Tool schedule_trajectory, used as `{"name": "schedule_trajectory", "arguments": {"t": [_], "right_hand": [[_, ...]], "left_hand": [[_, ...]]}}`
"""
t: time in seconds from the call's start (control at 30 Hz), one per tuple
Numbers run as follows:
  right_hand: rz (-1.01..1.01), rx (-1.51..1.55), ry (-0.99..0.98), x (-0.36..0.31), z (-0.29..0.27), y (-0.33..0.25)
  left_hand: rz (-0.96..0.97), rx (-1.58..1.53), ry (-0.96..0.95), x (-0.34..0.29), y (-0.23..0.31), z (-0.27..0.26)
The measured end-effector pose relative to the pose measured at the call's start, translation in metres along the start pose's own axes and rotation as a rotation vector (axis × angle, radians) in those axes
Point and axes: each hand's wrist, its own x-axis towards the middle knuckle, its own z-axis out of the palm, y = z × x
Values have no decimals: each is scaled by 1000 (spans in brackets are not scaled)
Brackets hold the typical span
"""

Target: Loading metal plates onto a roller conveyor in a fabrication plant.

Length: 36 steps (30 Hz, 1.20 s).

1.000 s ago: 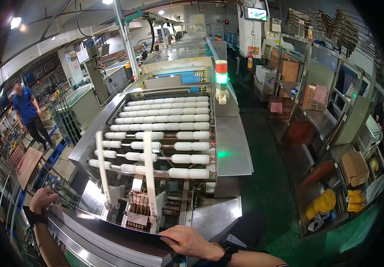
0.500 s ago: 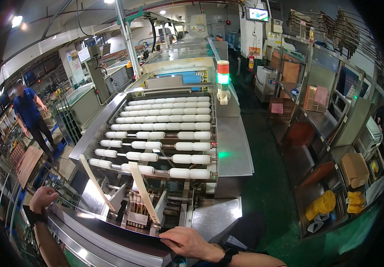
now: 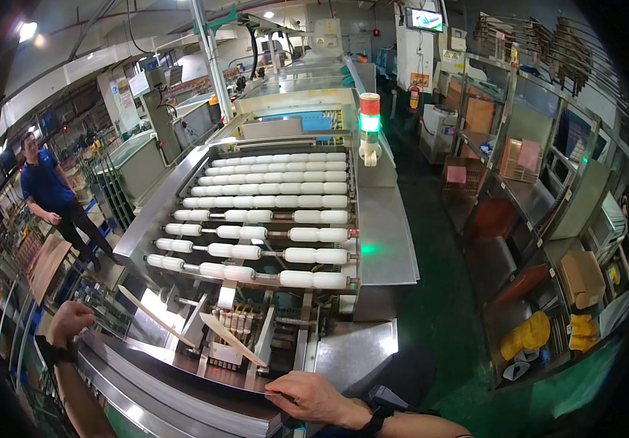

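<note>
A stack of thin flat sheets (image 3: pixel 176 390) with pale edges lies right in front of me. At its right end my right hand (image 3: pixel 313 398) pinches the near right corner of the dark top sheet (image 3: pixel 201 381), thumb and fingers closed on the edge. My left hand (image 3: pixel 72 321) is curled closed at the stack's left end, beside the sheet's corner; whether it grips anything is hidden. Just beyond the stack, two pale flat bars (image 3: pixel 233 340) of the machine slant low over its feed end. White rollers (image 3: pixel 278 190) run in rows behind them.
A signal lamp (image 3: pixel 369 125) glows green at the machine's right side. Shelving (image 3: pixel 508 190) on the right holds a cardboard box (image 3: pixel 582 279) and yellow gloves (image 3: pixel 526 336). A green floor aisle (image 3: pixel 431 306) runs between. At left, a person in blue (image 3: pixel 52 182) stands near racks.
The two pale bars have tilted down toward me. The person at left has come nearer. My hands have barely moved; the right still pinches the sheet.
</note>
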Motion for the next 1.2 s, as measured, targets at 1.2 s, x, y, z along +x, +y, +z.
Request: {"name": "schedule_trajectory", "arguments": {"t": [1.2], "right_hand": [[-155, -245, -84, -5, -8, 28]], "left_hand": [[3, -2, -131, 21, 18, 2]]}}
